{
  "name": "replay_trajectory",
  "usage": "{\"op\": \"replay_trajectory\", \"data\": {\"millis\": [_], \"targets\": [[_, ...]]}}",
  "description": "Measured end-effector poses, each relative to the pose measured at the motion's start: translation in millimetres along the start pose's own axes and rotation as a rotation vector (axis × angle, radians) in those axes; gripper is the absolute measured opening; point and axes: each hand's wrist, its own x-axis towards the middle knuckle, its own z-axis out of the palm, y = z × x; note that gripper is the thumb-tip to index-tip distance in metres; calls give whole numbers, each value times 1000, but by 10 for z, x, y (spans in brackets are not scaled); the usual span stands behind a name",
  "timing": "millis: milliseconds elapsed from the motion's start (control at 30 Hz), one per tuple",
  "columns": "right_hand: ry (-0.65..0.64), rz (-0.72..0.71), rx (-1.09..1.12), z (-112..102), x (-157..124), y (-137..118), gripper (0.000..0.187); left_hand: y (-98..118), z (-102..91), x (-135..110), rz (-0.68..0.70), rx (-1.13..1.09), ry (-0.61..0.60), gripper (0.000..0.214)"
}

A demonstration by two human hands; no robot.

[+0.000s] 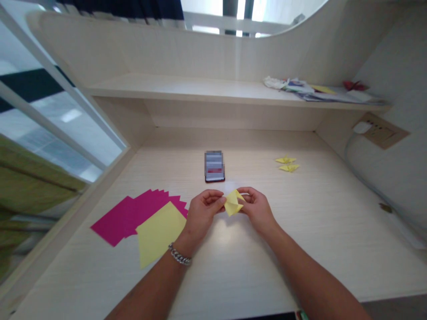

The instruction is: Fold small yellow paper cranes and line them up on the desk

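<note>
A partly folded piece of yellow origami paper (232, 203) is held up between both hands, a little above the desk. My left hand (206, 209) pinches its left edge between thumb and fingers. On the other side, my right hand (256, 206) grips the right part, its thumb reaching into the fold. Beside my left forearm lies a flat yellow sheet (160, 233), partly overlapping a fan of magenta sheets (133, 216). Two small folded yellow paper shapes with pointed ends (288, 168) rest farther back on the right.
A phone (215, 166) lies just beyond my hands, its screen blurred. Papers and a crumpled bag (276, 83) sit on the shelf (200, 91) above. At the right wall, a white plug and cable (348, 146) run from the socket (383, 130). A window frame stands at left.
</note>
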Motion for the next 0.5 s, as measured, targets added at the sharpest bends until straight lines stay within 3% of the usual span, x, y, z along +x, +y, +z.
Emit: {"op": "replay_trajectory", "data": {"millis": [167, 300, 400, 500], "targets": [[-12, 17, 196, 21, -31, -44, 38, 13, -6, 16, 138, 66, 150, 30], [-18, -40, 122, 56, -47, -31, 53, 19, 24, -3, 206, 96, 201, 27], [54, -98, 12, 45, -25, 6, 58, 9, 33, -18, 203, 115, 159, 29], [74, -146, -54, -9, 6, 29, 53, 3, 26, -29, 148, 133, 34, 36]]}}
